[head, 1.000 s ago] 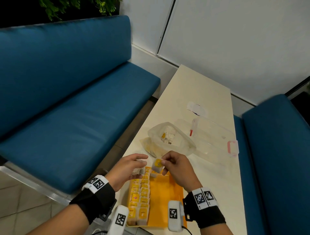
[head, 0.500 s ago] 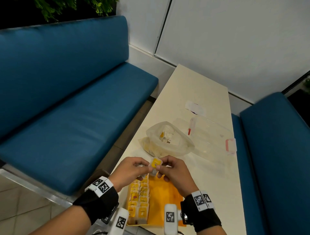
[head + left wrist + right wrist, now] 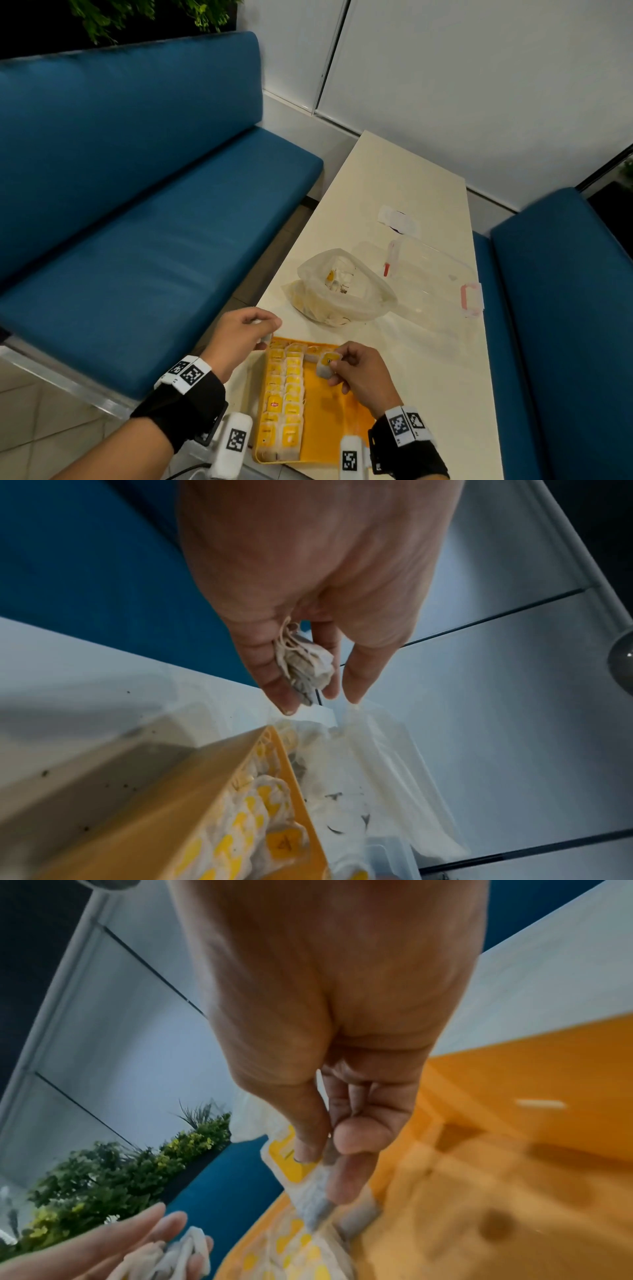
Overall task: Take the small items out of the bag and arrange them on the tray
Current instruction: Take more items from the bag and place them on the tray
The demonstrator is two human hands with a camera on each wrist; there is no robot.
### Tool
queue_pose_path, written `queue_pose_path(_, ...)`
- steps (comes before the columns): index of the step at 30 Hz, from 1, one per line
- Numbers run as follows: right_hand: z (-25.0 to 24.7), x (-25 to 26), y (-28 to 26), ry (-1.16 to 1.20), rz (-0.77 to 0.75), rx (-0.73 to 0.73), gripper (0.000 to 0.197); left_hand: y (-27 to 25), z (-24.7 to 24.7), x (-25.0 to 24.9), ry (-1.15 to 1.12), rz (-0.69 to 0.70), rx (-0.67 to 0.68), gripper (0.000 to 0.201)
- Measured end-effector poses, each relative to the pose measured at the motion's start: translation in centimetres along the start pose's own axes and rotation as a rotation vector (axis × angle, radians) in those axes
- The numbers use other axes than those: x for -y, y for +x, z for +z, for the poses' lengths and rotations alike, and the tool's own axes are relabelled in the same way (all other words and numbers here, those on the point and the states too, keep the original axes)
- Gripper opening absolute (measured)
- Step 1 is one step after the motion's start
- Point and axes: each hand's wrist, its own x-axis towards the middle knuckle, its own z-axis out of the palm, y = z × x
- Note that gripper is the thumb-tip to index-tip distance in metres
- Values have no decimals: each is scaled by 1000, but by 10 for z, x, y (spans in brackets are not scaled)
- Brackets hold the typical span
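An orange tray point(image 3: 329, 431) lies at the table's near edge with several tea bags point(image 3: 284, 394) in two columns along its left side. My right hand point(image 3: 346, 368) pinches a tea bag with a yellow tag point(image 3: 325, 365) just above the tray's far end; the same tea bag point(image 3: 301, 1175) shows between thumb and fingers in the right wrist view. My left hand point(image 3: 253, 329) hovers at the tray's far left corner and holds a bunch of tea bags point(image 3: 304, 666). The clear plastic bag point(image 3: 342, 291) stands open beyond the tray with more items inside.
A clear plastic box point(image 3: 435, 277) with pink latches lies right of the bag, and a white packet point(image 3: 399, 219) beyond it. Blue sofas point(image 3: 137, 212) flank the narrow table point(image 3: 445, 377) on both sides. The tray's right half is bare orange.
My hands were together passing a tea bag above the tray's far end; they have parted, the right hand bringing it down toward the tray, the left drawing back to the left.
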Motion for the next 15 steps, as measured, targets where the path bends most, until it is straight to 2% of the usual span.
queue_pose_path(5,15,-14,8,-136,127,25,13,9,-8,20,160,-13,-89,10)
queue_pose_path(8,23,-13,14,-129,180,16,23,9,-8,31,250,-30,-100,21)
queue_pose_path(10,28,-15,19,-129,175,-11,29,9,-8,37,268,-42,-86,25)
queue_pose_path(15,36,-21,26,-170,136,-95,26,11,-8,42,262,-40,-59,27)
